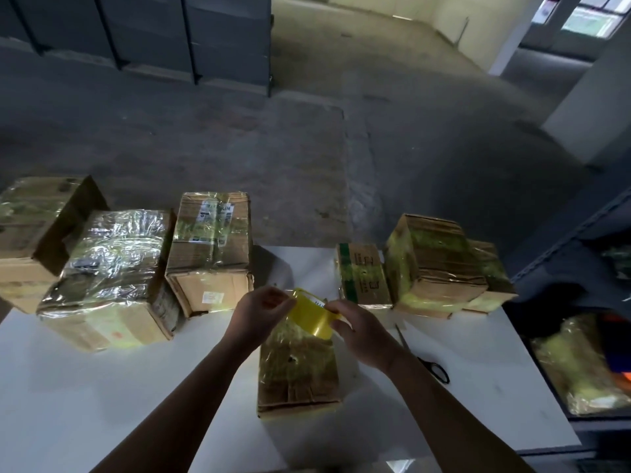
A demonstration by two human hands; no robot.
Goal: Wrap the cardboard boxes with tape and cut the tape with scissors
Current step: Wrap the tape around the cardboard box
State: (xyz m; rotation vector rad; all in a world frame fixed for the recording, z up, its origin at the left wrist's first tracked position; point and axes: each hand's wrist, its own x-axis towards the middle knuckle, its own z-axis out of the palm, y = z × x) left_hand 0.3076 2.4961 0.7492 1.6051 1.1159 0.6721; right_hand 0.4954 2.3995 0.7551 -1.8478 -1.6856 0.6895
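Tape roll (314, 315) clamped in the curled right hand (358, 331) and pinched at its edge by the left hand (263, 312), box (298, 370) directly beneath the grip; scissors (423, 356) laid beyond the right wrist; free end likely creased if drawn askew.

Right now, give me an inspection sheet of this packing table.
Surface: white table, partly covered by boxes.
Job's things: yellow tape roll held over the near box; scissors lying on the table to its right, untouched.
Clutter: left boxes and right boxes, taped over, along the far edge.
Hands: left hand and right hand both grip the tape roll.
Cables: nothing seen.
Surroundings: concrete floor, grey cabinets behind, shelving at right.
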